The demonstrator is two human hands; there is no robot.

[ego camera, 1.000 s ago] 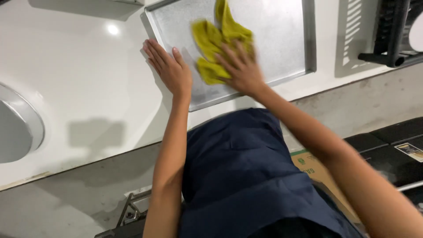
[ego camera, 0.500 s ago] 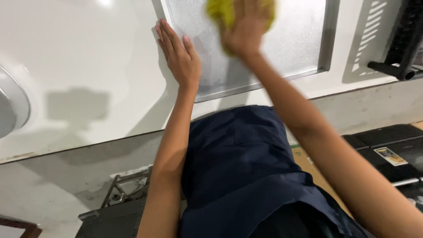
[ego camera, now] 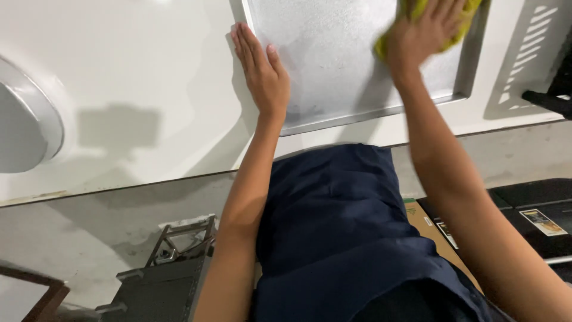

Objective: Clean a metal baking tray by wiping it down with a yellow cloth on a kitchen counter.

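Note:
A shallow metal tray (ego camera: 333,53) lies on a white counter (ego camera: 149,89), its surface dull and smeared. My left hand (ego camera: 262,74) rests flat on the tray's left edge, fingers together and pointing away from me. My right hand (ego camera: 426,33) presses a yellow-green cloth (ego camera: 417,12) against the tray near its far right side. Most of the cloth is hidden under the hand or cut off by the top of the view.
A round sink basin (ego camera: 24,119) sits in the counter at the left. A black rack (ego camera: 548,98) stands at the right edge. Below the counter are a dark metal stand (ego camera: 167,268), a cardboard box (ego camera: 435,229) and black cases (ego camera: 536,209).
My right hand has slid the cloth across the tray, from the middle to the far right. The left hand stays on the tray's left edge. The view has shifted slightly.

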